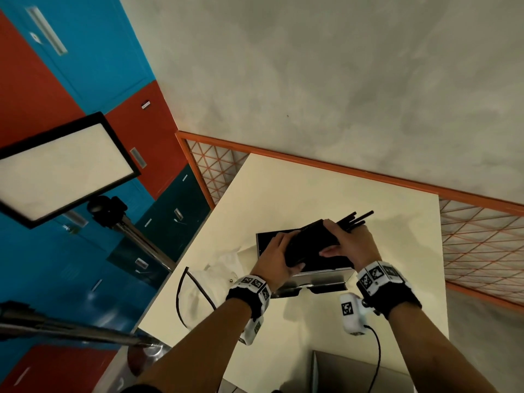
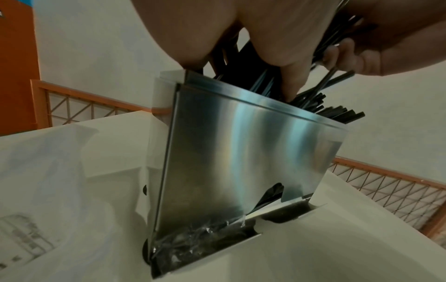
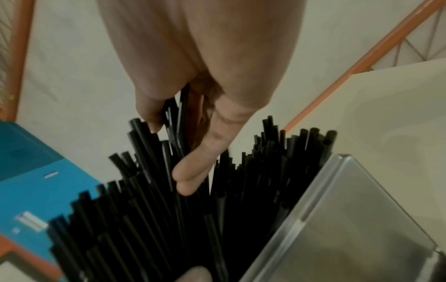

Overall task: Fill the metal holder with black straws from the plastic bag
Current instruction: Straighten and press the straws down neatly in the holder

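The steel metal holder stands mid-table, and a thick bundle of black straws lies slanted across its open top. My left hand grips the bundle's near-left end. My right hand grips its far-right end, where several straw tips stick out past the fingers. In the left wrist view a finger digs among the straws above the holder. Seen from the right wrist, my fingers lie between upright straws beside the holder's wall. The crumpled plastic bag lies left of the holder.
A black cable loops over the table's left part. A grey box sits at the near edge. An orange mesh fence borders the table behind and to the right. A light panel on a stand rises at the left.
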### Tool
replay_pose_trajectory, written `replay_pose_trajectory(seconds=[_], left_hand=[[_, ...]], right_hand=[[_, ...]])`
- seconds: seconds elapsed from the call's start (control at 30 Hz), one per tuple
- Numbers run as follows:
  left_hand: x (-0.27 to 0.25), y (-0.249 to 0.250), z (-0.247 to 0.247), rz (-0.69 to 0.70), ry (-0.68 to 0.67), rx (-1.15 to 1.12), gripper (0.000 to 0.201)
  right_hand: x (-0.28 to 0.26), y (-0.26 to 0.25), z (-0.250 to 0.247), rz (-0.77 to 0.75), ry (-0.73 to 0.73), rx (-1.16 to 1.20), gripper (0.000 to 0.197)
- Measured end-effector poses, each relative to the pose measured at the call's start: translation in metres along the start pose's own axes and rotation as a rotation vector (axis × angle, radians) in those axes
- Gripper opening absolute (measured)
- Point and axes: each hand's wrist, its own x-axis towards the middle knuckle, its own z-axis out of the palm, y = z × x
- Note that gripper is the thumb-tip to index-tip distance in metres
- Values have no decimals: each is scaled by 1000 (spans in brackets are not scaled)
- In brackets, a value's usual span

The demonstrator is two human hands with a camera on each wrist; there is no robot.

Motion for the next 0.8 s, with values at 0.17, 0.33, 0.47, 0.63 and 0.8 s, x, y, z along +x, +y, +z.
replay_pose_trajectory(seconds=[0.17, 0.33, 0.47, 0.63, 0.8], left_hand=[[4, 5, 3, 9, -15, 47, 87], [3, 4, 5, -49, 2, 34, 83], [4, 5, 6, -71, -13, 47, 82], [4, 9, 10, -34, -35, 65, 79], [0, 8, 13, 34, -34, 167, 73]], right_hand=[[0, 16, 26, 27, 54, -193, 48], [0, 18, 14, -19, 97, -241, 46], [3, 22, 1, -159, 309, -326, 44], [4, 23, -11, -320, 508, -348, 32], [19, 32, -24, -253, 557, -208, 37]])
